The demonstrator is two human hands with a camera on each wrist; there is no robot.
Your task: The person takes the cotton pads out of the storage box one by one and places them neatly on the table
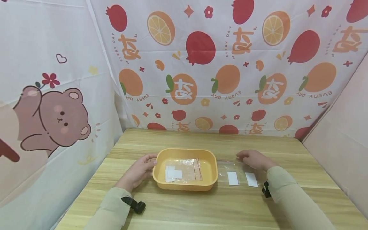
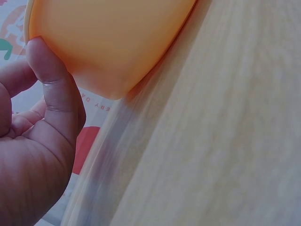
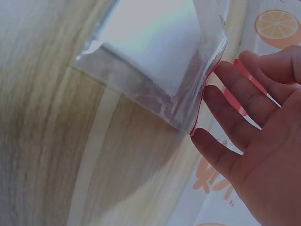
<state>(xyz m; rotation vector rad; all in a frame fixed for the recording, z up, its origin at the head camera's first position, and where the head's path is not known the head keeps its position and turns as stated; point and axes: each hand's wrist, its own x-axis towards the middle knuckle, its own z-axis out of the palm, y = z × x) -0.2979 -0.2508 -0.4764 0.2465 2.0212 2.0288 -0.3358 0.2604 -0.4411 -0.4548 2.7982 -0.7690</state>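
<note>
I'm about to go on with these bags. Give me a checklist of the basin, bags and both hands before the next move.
1. Basin upright on the table: ok; the yellow basin rests on the wooden table.
2. Left hand at the basin: ok; the left hand touches its left end.
3. Firm hold on the basin: cannot tell; how tightly it is held does not show.
4. Bags inside contained: ok; the clear bags lie within the basin's walls.
5. Grip on the outside bag: not ok; the right hand has fingers extended at the red edge of this bag, not curled round it.
</note>
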